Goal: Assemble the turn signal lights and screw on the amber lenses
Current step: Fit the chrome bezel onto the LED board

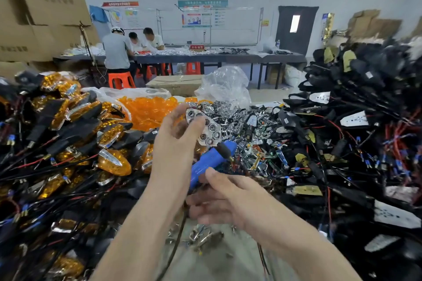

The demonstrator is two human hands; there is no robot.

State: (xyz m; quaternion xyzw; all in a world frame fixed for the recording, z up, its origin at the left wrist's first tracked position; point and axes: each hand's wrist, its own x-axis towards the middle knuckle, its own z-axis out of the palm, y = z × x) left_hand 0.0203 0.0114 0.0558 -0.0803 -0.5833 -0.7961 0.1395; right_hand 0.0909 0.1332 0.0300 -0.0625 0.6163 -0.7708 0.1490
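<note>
While the left hand [175,143] pinches a shiny silver plate [206,131] between its thumb and curled fingers, it lifts the plate up in the middle so the little round cups face the eyes. I think this is to check it, or to turn it the right way before it goes into a light. Just below, the right hand [219,196] holds a blue screwdriver [205,166]. Its thumb lies on top and its fingers curl under, though they look blurry. The black nose of the tool points right, away from the plate, so it seems ready but not in use.

Neither hand holds any of the orange covers [146,109] yet. They sit in a clear bag [141,93], farther off and to the left. On the left lies a heap of finished lights [109,137]. On the right is a big heap of black shells [342,109] with red and black wires. More silver plates [230,109] lie between the heaps. Wires cross everywhere and could catch a reaching hand. Far away, people [116,50] sit at a long table [228,58].
</note>
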